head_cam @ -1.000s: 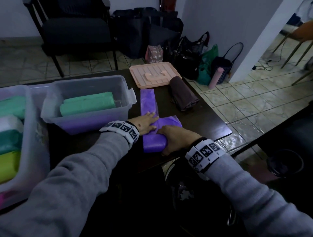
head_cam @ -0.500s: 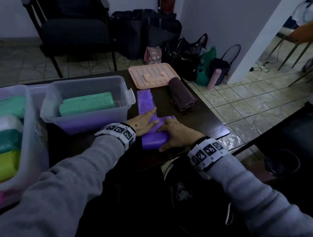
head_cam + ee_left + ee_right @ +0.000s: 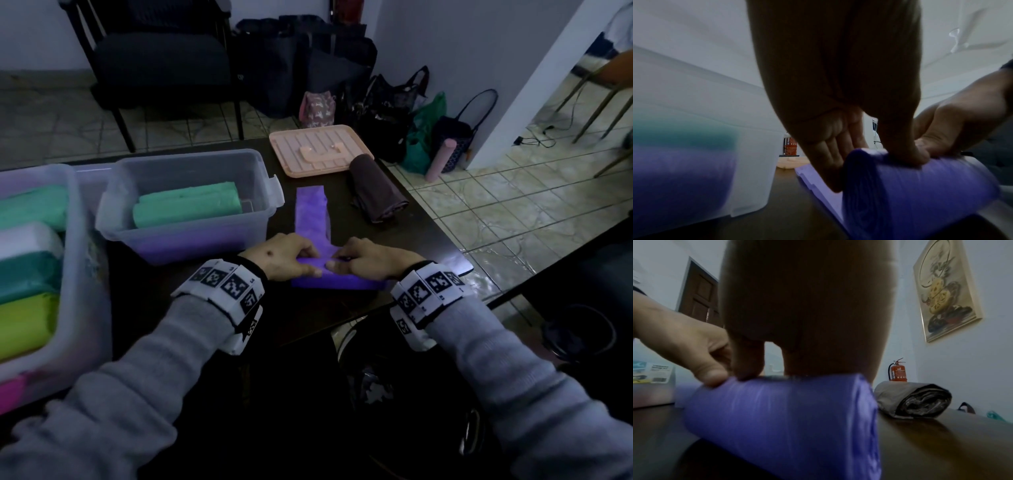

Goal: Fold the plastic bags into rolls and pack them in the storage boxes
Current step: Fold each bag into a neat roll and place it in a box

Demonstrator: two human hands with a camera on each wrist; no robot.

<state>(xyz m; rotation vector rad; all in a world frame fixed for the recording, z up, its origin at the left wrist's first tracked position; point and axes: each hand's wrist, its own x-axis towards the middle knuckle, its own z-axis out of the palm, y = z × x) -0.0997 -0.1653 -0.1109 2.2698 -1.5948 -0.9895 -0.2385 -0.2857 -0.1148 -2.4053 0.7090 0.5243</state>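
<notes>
Purple bag roll (image 3: 337, 281) gripped by both hands' curled fingers (image 3: 310, 253), wrists low

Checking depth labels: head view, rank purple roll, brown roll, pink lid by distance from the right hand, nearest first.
From the right hand:
1. Purple roll, under its fingers, at the table's near edge.
2. Brown roll, farther back, to the right.
3. Pink lid, at the far edge.
</notes>
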